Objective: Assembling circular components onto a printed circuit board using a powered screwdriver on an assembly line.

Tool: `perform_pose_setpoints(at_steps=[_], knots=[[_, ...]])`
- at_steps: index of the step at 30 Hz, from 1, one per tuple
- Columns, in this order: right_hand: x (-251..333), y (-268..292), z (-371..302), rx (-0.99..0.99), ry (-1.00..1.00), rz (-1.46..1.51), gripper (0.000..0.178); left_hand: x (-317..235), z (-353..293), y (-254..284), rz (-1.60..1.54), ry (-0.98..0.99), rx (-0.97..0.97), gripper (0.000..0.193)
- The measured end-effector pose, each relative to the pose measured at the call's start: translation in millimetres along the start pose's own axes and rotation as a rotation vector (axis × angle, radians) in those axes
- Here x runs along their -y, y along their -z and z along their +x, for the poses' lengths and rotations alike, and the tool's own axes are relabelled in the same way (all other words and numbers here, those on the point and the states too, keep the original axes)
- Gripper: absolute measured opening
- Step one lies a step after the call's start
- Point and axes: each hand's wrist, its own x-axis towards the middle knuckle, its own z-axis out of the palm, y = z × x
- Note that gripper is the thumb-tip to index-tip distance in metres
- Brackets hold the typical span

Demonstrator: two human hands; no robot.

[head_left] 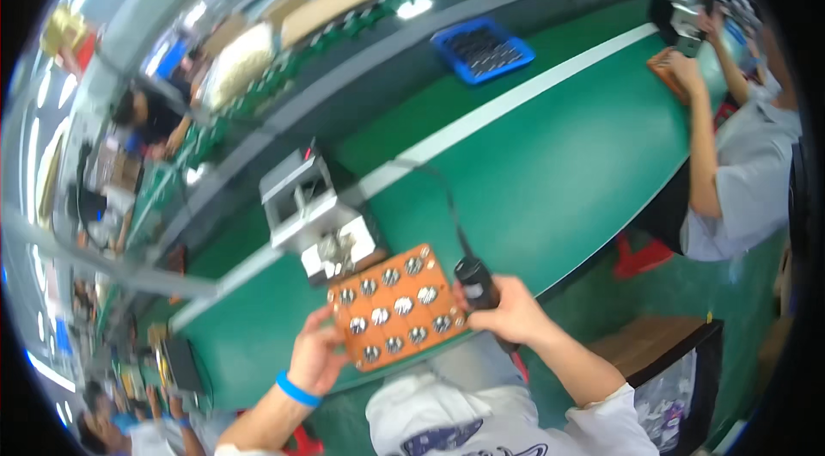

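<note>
An orange-brown rectangular fixture plate [388, 290] carries several round, shiny metal parts in rows. My left hand [316, 351] is closed on the plate's left edge, the thumb and fingers gripping it. A blue band circles that wrist. In my right hand [509, 310] is a black electric screwdriver [474, 282], its cord rising from the upper end. The same hand sits against the plate's right edge; its fingertips are partly hidden, and so is the tool's lower end. The plate is tilted above the near edge of the green bench.
Just beyond the plate stands a grey metal box device [296, 185] with a red light. A blue tray [483, 50] of small dark parts lies farther back on the green bench [550, 172]. At right, another person [739, 172] works at a similar device. A lined carton [700, 379] stands low right.
</note>
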Motion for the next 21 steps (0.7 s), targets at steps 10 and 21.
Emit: perform_pose_setpoints(at_steps=[10, 21], knots=[[29, -6, 13, 0.044, -0.181, 0.056, 0.06, 79, -5, 52, -0.055, -0.081, 0.02, 0.032], [29, 11, 16, -0.01, -0.189, 0.002, 0.063, 116, -49, 143, -0.49, -0.429, -0.375, 0.036]])
